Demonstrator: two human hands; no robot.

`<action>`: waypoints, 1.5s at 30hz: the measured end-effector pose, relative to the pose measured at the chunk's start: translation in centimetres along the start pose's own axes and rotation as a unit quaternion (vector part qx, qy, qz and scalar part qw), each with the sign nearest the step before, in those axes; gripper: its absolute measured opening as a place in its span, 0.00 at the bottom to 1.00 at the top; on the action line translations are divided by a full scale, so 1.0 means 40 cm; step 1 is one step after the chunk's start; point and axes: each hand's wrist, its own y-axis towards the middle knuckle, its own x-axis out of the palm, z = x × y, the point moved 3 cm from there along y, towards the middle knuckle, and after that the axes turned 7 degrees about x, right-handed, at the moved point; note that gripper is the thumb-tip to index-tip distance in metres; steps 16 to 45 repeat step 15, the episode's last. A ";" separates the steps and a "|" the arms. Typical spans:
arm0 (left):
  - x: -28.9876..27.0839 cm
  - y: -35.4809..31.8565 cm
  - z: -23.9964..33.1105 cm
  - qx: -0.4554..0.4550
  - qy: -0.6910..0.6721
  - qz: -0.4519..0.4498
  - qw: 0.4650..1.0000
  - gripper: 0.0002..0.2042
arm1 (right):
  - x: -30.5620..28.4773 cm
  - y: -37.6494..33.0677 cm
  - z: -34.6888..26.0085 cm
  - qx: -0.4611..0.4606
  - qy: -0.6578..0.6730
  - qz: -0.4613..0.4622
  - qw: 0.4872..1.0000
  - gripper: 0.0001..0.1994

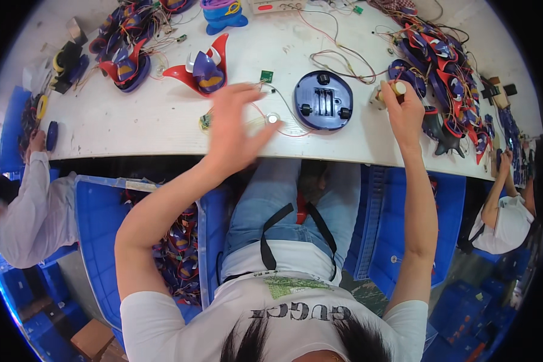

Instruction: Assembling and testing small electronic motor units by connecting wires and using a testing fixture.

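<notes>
My left hand (229, 130) is slightly blurred above the table, thumb and fingers apart, holding nothing I can see. Near its fingertips lie a small green circuit board (266, 76) and a round silvery disc (273, 118) on thin wires. To the right, a dark purple oval base (323, 101) rests with its battery slots and black feet facing up. Wires run from it toward the disc. My right hand (407, 114) is closed on a small cylindrical thing (398, 88) with a pale gold round end; its kind is unclear. Beyond my left hand stands a red, purple and white horned toy part (206, 69).
Wired toy parts are heaped at the right (446, 84) and far left (130, 30). A blue pot (224, 18) and a white instrument box (276, 6) stand at the back. Blue bins (93, 241) flank my legs. Other people work at both sides.
</notes>
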 end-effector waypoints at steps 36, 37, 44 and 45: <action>-0.125 0.037 -0.303 -0.379 -0.029 -0.070 0.922 0.36 | 0.471 -0.235 -0.439 -0.491 -0.154 -0.300 0.803 0.22; -0.125 0.037 -0.303 -0.379 -0.029 -0.070 0.922 0.36 | 0.471 -0.235 -0.439 -0.491 -0.154 -0.300 0.803 0.22; -0.125 0.037 -0.303 -0.379 -0.029 -0.070 0.922 0.36 | 0.471 -0.235 -0.439 -0.491 -0.154 -0.300 0.803 0.22; -0.125 0.037 -0.303 -0.379 -0.029 -0.070 0.922 0.36 | 0.471 -0.235 -0.439 -0.491 -0.154 -0.300 0.803 0.22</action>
